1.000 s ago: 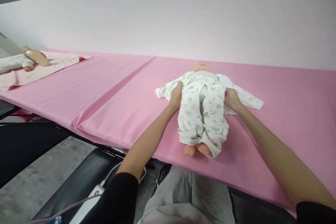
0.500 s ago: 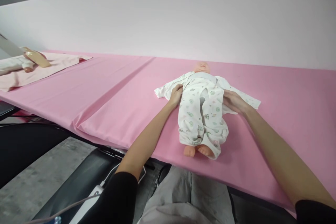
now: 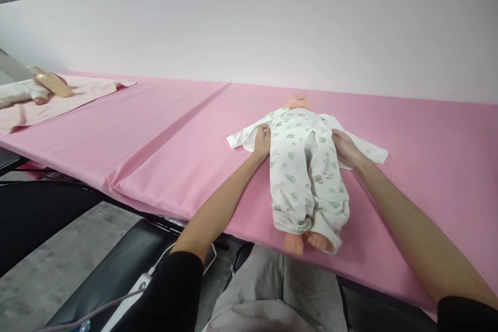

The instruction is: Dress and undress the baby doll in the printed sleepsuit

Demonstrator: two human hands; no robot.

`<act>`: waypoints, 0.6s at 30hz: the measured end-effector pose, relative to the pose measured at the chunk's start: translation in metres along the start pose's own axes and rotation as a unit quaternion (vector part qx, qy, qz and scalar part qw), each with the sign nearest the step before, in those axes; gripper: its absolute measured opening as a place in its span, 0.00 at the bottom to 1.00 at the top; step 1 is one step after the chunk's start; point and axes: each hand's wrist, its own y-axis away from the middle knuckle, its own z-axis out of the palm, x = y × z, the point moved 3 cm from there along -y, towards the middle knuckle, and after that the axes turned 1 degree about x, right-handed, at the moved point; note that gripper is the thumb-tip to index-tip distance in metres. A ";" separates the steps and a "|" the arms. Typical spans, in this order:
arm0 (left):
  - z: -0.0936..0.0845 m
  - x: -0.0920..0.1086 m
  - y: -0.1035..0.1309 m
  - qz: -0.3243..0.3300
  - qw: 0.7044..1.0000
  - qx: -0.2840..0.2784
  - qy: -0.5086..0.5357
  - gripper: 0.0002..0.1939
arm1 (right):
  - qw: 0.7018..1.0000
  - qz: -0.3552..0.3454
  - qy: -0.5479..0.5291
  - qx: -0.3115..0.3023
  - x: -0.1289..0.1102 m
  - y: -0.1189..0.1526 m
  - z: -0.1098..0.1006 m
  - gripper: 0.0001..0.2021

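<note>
Your bare L hand & R hand touch white, green-print cloth pants at 9 & 3 o'clock; can't tell if they pinch. Pull evenly toward 12.

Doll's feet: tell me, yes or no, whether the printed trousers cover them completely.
No, both bare feet poke out from the bottom of the printed trousers.

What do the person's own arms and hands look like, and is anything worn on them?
The left sleeve and right sleeve are black, with no markings visible. Beyond them, the left forearm and right forearm are bare, slender and tapering. The left hand and right hand are ungloved, with nothing worn on them that shows.
</note>
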 end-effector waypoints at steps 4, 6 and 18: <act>0.002 -0.003 0.001 0.058 0.993 -0.007 -0.105 0.04 | 0.965 -0.110 0.197 0.134 -0.010 0.003 0.002 0.06; 0.000 -0.001 0.001 0.089 0.988 0.025 -0.120 0.05 | 0.939 -0.158 0.254 0.169 -0.016 0.007 0.002 0.05; 0.003 0.021 0.010 0.166 0.977 -0.006 -0.133 0.12 | 0.891 -0.170 0.361 0.218 -0.005 0.003 -0.007 0.04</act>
